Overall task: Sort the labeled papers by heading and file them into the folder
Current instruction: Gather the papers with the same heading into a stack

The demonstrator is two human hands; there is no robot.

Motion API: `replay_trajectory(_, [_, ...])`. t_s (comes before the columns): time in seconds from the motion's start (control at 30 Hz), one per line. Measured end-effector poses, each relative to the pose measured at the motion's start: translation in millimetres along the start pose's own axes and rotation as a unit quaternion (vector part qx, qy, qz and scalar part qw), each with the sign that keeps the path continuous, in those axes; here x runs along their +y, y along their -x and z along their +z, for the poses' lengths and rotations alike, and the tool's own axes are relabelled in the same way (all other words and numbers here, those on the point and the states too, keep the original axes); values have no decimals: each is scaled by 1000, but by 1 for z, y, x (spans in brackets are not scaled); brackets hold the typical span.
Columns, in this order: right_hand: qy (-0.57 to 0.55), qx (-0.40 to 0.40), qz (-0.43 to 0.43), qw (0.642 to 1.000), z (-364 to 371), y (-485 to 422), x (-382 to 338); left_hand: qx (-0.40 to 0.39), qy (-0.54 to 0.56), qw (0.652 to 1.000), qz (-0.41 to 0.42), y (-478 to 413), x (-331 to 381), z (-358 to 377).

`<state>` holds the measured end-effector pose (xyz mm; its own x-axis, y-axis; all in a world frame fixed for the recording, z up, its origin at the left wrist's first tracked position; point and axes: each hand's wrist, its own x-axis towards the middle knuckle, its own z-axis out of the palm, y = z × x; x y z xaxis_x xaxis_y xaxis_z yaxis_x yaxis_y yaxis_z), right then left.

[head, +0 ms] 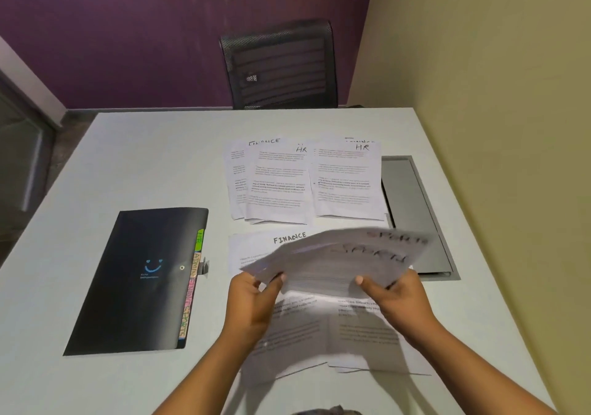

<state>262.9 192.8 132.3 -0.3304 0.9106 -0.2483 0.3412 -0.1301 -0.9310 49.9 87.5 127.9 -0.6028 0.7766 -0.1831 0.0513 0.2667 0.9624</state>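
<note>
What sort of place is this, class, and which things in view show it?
Probably an office or meeting room: a white desk with a grey cable hatch, a black mesh office chair opposite, and a tabbed black folder beside papers headed FINANCE and HR.

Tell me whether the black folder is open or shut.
Shut. The black folder lies flat, cover down; only coloured tabs show along its edge. Whether its clasp is fastened, cannot tell.

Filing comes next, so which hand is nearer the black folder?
Left. The left hand grips the lifted papers to the right of the folder; the right hand holds their other side, farther from it.
</note>
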Motion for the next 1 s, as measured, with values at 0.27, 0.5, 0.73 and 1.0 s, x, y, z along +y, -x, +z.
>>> replay_trajectory(0.27, [42, -11, -34, 998, 2, 0, 4, -49, 14, 998, 25, -5, -13, -1])
replay_trajectory(0.5, [-4, 13, -15, 1000, 1, 0, 1, -26, 17, 999, 22, -8, -8, -1])
replay_trajectory(0.73, [119, -10, 76, 990, 14, -19, 40, -62, -1, 994, -88, -16, -44, 5])
replay_trajectory(1.0, [90, 4, 75, 993, 16, -32, 32, -32, 53, 993, -103, -31, -23, -2])
